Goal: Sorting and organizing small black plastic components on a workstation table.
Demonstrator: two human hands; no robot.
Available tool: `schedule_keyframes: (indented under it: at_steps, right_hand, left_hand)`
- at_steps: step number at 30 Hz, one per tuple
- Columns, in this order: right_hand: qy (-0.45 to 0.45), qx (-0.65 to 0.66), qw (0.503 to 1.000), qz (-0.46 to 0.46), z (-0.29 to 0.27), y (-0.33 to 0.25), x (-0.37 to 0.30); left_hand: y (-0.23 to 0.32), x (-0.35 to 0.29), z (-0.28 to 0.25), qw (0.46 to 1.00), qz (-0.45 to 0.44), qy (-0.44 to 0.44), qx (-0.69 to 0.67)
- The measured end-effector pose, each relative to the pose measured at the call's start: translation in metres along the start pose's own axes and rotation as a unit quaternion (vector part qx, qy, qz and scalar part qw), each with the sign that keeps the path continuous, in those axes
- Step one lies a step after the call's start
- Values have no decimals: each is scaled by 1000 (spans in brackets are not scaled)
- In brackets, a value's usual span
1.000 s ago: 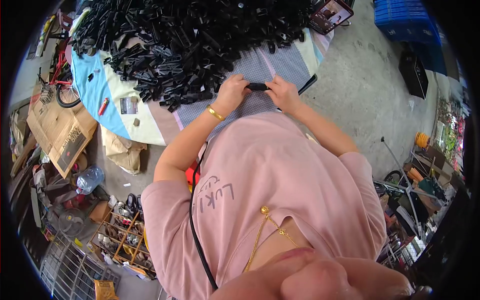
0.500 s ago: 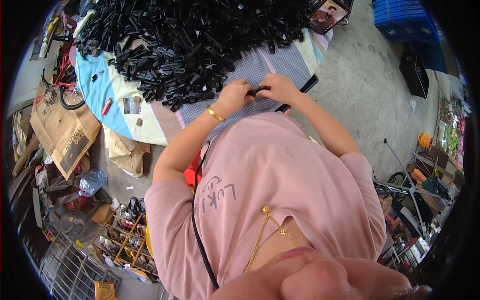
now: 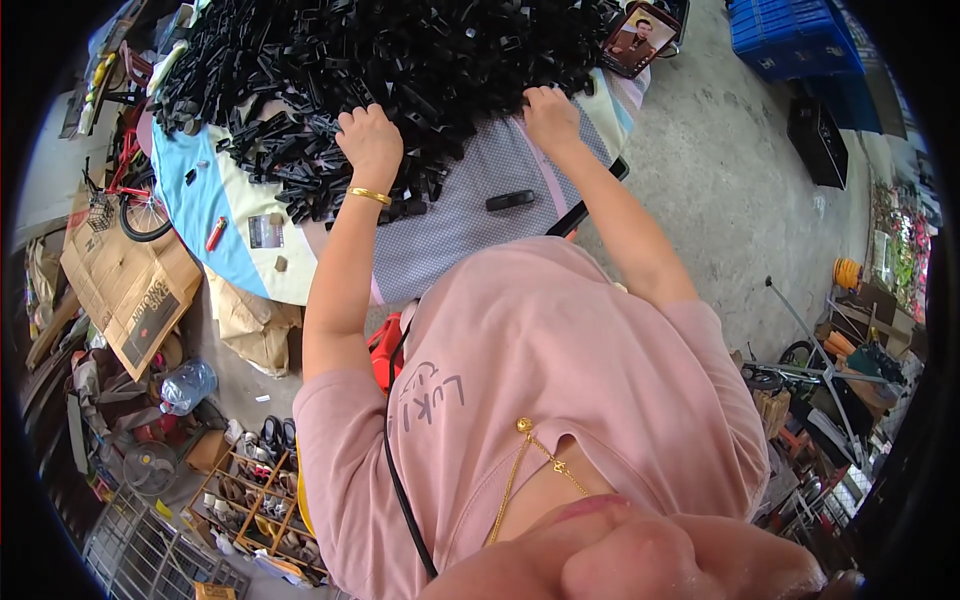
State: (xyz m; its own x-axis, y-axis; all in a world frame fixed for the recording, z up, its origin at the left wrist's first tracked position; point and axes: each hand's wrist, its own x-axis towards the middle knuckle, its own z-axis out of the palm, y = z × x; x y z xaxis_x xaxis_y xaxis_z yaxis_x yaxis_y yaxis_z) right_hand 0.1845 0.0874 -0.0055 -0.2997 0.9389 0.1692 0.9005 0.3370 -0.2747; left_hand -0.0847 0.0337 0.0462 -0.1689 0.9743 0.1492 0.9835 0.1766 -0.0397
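A large heap of black plastic clip-like pieces [image 3: 300, 60] covers the far part of the patterned cloth [image 3: 430, 245]. My left hand [image 3: 370, 142] is at the heap's near edge, its bent fingers down among the pieces; its fingertips and whatever they grip are hidden. Farther right, my right hand [image 3: 552, 118] has its fingers curled in at the heap's right edge, and I cannot make out what is in them. Between my forearms, a single black piece [image 3: 510, 200] lies apart on the grey dotted cloth, touched by neither hand.
A screen showing a picture [image 3: 640, 38] stands at the far right of the cloth. A red lighter [image 3: 216, 233] and a small card [image 3: 266, 231] lie on the left. A dark flat-edged object [image 3: 570, 218] is by my right forearm. Blue crates [image 3: 795, 40] stand beyond.
Both hands have let go of the black piece they held together, leaving it on the cloth. My left hand has moved left and away to the heap, my right hand farther out to its right edge.
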Motion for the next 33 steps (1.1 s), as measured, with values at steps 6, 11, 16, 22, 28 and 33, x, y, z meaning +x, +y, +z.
schedule_keyframes:
  at_steps: [6,11,16,22,28,33]
  right_hand:
    - [40,38,998,-26,-3,2,-11]
    - [75,53,996,-21,-15,8,-28]
    - [59,69,995,-41,-16,11,-29]
    - [45,213,976,-18,-29,-2,-60]
    - [-129,377,911,107,-38,-21,-88]
    - [-130,480,860,114,-22,-16,-91]
  left_hand:
    - [-4,-4,2,999,-5,30,-11]
    - [1,-11,-15,952,96,247,-153]
    - [67,-60,1,938,304,122,-113]
    - [90,-103,27,904,338,25,-260]
    - [73,-117,14,857,268,-56,-437]
    - [76,-103,6,907,190,-43,-372]
